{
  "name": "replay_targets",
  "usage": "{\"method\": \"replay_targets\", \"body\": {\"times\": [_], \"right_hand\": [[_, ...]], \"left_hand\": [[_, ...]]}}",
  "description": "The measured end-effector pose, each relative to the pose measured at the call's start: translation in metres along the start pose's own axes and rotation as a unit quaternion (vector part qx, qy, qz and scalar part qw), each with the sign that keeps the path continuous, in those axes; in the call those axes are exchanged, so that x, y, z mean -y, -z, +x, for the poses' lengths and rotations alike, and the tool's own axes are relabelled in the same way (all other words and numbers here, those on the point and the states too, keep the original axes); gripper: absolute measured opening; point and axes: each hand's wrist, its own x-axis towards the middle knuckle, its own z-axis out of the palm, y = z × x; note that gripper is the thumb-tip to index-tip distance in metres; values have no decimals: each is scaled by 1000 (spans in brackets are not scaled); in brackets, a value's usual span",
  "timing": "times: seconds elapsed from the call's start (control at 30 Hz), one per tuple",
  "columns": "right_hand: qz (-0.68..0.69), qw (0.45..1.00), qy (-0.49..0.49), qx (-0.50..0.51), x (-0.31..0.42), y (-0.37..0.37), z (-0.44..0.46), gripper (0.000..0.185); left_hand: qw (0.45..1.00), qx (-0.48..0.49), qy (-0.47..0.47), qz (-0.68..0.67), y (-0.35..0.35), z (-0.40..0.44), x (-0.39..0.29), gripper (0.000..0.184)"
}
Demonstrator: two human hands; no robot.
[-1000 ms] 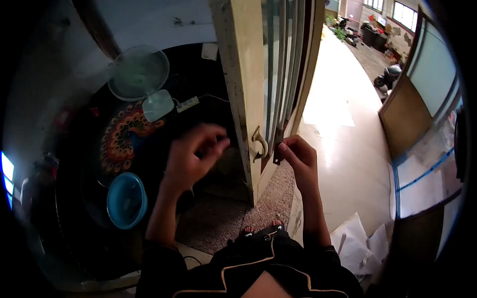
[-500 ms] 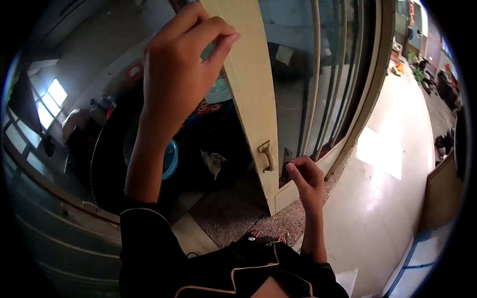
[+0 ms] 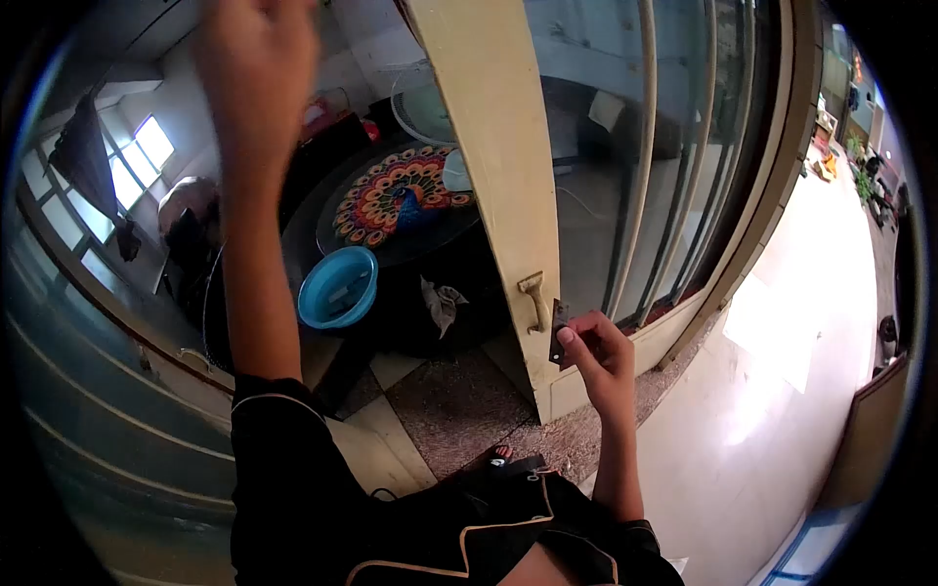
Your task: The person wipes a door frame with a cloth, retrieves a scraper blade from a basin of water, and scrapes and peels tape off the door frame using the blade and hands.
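Observation:
My right hand (image 3: 604, 359) pinches a small dark metal plate (image 3: 559, 334) with a hole near its lower end, just right of the door handle (image 3: 534, 301). That handle is fixed to the cream door's edge stile (image 3: 493, 127), beside glass panes with vertical bars. My left hand (image 3: 259, 68) is raised at the top left, blurred and partly cut off by the frame edge, apart from the door. Its fingers are not clear, and whether it holds anything cannot be made out.
Behind the door, a dark round table bears a peacock design (image 3: 401, 200). A blue basin (image 3: 338, 287) and a crumpled bag (image 3: 443, 305) lie nearer. Another barred glass door (image 3: 117, 430) stands at left; a pale floor (image 3: 772, 391) stretches along the right.
My left hand has risen from near the handle to the top left. My right hand still holds the plate beside the door. The view has turned left, showing more of the room.

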Motion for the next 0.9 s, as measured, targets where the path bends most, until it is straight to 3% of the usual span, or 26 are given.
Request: {"method": "replay_targets", "body": {"times": [0.07, 0.1, 0.13, 0.2, 0.23, 0.3, 0.5, 0.53, 0.57, 0.63, 0.7, 0.8, 0.9], "right_hand": [[-9, 1000, 3, 4, 1, -1, 2, 13], [-2, 1000, 2, 6, 3, -1, 2, 12], [5, 1000, 3, 8, 4, -1, 4, 12], [-4, 1000, 10, 6, 4, -2, 4, 12], [-11, 1000, 13, 0, 5, -2, 4, 11], [-33, 999, 28, -13, 11, -3, 5, 11], [-133, 987, 59, -63, 28, 2, 3, 9], [-153, 983, 67, -72, 34, 2, 3, 8], [-173, 978, 75, -83, 40, -1, 3, 8], [-184, 972, 96, -108, 50, -6, 3, 5], [-207, 964, 122, -114, 60, -13, 4, 3], [-255, 948, 122, -144, 73, -26, 5, 2], [-300, 927, 125, -185, 82, -43, 4, 4]], "left_hand": [[978, -121, 34, -165, 9, 19, 35, 11], [978, -125, 36, -161, 17, 25, 16, 11], [952, -139, 176, -210, 22, 31, -9, 13], [997, 3, -21, -75, 23, -1, 85, 32], [997, -1, -19, -75, 13, -18, 92, 32], [970, 96, 134, -180, -2, -41, 91, 36], [970, 14, 20, -240, -62, -94, 75, 36], [938, 83, 107, -321, -68, -103, 77, 42], [933, 78, 112, -334, -76, -109, 78, 42], [923, 29, 57, -380, -92, -121, 72, 44], [903, 20, 77, -422, -102, -132, 54, 41], [840, -44, 26, -540, -114, -148, 23, 46], [849, -38, 20, -527, -108, -167, -4, 51]]}}
